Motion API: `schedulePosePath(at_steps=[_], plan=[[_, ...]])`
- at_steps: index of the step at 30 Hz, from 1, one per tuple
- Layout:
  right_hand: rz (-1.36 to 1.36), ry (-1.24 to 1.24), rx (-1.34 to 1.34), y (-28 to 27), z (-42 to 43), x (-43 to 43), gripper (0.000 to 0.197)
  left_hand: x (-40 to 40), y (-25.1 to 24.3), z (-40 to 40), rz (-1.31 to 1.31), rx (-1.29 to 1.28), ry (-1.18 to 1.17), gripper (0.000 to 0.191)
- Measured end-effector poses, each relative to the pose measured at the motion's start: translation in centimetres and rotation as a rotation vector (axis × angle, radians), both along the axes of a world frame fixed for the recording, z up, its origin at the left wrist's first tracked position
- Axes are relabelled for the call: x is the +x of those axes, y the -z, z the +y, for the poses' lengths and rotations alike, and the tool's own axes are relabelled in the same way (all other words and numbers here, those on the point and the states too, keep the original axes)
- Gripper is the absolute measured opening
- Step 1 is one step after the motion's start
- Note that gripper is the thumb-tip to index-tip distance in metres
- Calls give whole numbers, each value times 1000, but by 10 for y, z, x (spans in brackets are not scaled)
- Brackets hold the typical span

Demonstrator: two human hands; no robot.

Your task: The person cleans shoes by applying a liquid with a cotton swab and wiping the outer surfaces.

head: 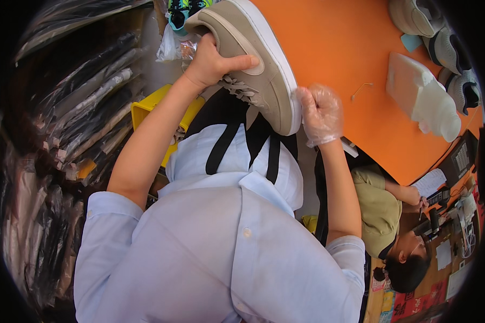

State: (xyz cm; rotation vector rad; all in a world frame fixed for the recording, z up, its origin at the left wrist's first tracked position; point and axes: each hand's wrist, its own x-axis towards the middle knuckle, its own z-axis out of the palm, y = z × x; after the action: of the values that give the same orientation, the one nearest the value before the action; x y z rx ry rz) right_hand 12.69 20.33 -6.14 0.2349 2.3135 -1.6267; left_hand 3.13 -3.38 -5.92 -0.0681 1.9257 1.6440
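A beige low-top sneaker (273, 82) with a white rubber sole is held tilted above my lap, beside the orange table (331, 44). My bare left hand (212, 62) grips it at the ankle opening, with the thumb pressed on the side panel and the fingers partly hidden inside. Grey laces (240, 89) hang loosely on its lower side. My right hand (322, 115), in a clear plastic glove, is curled against the white sole edge near the toe. Whether anything is pinched in those fingers is hidden.
On the table are a thin bent stick (360, 91), a translucent white bottle (438, 113) and several sneakers (446, 48). A yellow bin (145, 111) stands at left, near plastic-wrapped goods (89, 109). Teal sneakers (178, 18) sit beyond. Another person (376, 202) writes at right.
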Motion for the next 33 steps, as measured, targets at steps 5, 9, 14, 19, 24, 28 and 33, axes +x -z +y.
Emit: schedulePosePath(at_steps=[5,9,14,19,24,28,33], plan=[[-98,53,-81,7,1,-1,41,-5,-1,1,-12,7,25,51],[-38,28,21,-7,7,27,42,-1,0,-1,3,-9,14,52],[-163,183,-8,2,-9,-13,46,-5,-1,5,-7,19,20,52],[-78,97,34,-9,1,17,42,-3,-3,2,-12,10,1,52],[-32,139,87,-1,-3,24,32,-2,-2,4,-11,47,-32,52],[-301,-37,201,-20,-16,-57,39,-3,-5,6,-50,28,-43,52],[-110,-92,186,7,-43,-126,46,-6,-2,5,-44,20,-26,54]])
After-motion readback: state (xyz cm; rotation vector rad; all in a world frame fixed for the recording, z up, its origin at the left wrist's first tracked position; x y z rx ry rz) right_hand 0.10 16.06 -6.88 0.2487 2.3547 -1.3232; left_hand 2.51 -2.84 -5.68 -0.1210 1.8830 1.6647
